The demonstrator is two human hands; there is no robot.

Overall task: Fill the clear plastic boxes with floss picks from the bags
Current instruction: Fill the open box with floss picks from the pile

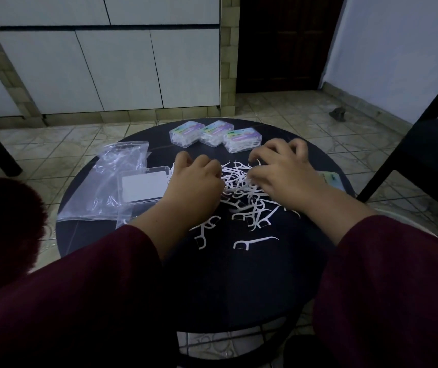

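Both hands are working into the loose heap of white plastic floss picks [241, 187] on the round black surface [239, 274]; the left hand [196, 181] is curling its grip closed on picks; the right hand [281, 173] is pinching a few, fingers bent; whether either truly holds any, I cannot tell. Gathering them parallel should be easing loading into the open clear plastic box [144, 187] just beside the left hand; three filled clear lidded boxes [215, 136] are sitting behind the heap.

a round black table [239, 274] stands on a tiled floor [66, 144], with white cabinets [93, 70] beyond it, a dark door [284, 41] behind and a black chair [425, 144] beside it.
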